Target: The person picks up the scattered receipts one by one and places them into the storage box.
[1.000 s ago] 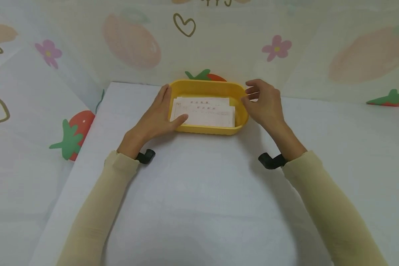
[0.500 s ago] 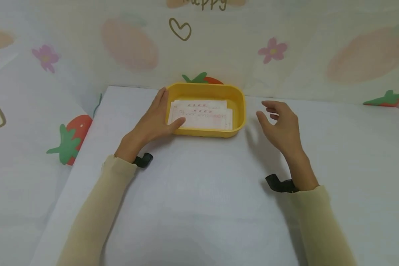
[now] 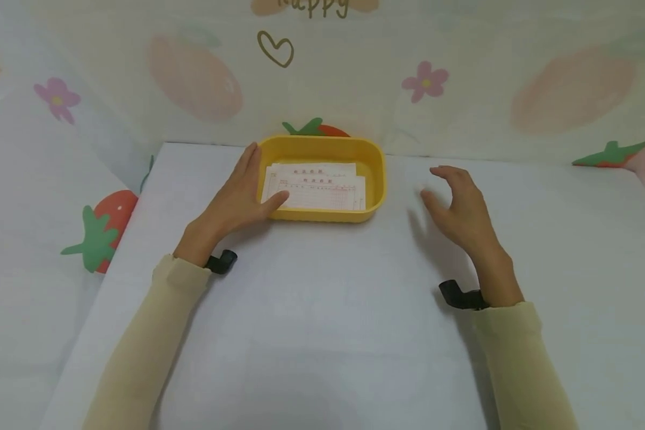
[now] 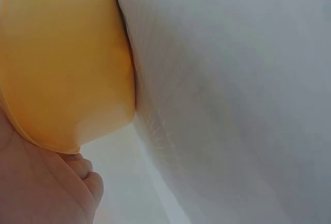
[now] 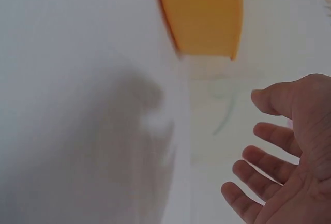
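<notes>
A yellow plastic basket [image 3: 375, 179] stands at the back of the white table and holds several printed paper slips [image 3: 322, 191]. My left hand [image 3: 233, 194] grips its left end, thumb over the front rim and fingers along the outer side. From the left wrist view, the basket wall [image 4: 67, 58] rises beside the left hand [image 4: 46, 182], whose fingertips lie partly hidden. To the right of the basket and apart from it, my right hand [image 3: 459, 209] is raised with loosely bent fingers and holds nothing. Its spread fingers show in the right wrist view, below the basket's end [image 5: 204, 17].
Behind the basket a cloth wall [image 3: 355, 77] printed with fruit, flowers and hearts rises from the table's back edge. The white tabletop [image 3: 328, 298] stretches in front of the basket and to its right. Its left edge slants down towards me.
My right hand has left the basket's right end and moved right and towards me. My left hand keeps its place on the basket. The whole view has shifted slightly.
</notes>
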`<state>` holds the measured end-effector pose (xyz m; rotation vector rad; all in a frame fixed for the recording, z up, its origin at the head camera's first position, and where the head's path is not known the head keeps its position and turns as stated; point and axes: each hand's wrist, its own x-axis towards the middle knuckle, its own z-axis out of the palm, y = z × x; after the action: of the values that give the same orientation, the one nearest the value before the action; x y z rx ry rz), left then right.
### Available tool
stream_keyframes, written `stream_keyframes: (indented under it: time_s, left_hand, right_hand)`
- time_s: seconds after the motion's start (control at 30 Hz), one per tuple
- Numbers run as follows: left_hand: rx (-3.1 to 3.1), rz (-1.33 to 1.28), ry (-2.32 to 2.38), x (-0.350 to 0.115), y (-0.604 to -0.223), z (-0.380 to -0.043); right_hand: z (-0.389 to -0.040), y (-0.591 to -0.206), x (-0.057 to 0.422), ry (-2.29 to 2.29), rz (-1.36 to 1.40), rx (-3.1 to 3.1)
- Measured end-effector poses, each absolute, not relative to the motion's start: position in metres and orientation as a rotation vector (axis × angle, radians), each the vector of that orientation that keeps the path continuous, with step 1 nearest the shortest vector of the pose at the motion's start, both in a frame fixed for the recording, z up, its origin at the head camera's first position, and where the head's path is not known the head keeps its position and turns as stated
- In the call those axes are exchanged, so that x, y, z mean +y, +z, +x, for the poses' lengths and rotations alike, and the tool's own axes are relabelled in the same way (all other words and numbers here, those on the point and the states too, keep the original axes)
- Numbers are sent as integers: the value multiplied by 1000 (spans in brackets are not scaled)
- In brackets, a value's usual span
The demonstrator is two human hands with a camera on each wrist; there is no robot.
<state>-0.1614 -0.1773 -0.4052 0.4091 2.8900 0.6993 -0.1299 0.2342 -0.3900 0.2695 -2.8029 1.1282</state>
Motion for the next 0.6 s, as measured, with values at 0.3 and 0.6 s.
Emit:
stream_keyframes:
  time_s: [0.3,0.6]
  left_hand:
    - [2918,429,697,-181,-400,-164]
    - [2944,419,677,-188,-394,-157]
  right_hand:
    - [-134,-390,234,1035,296,-2880]
    - [-129,-387,225,1060,336,-2898]
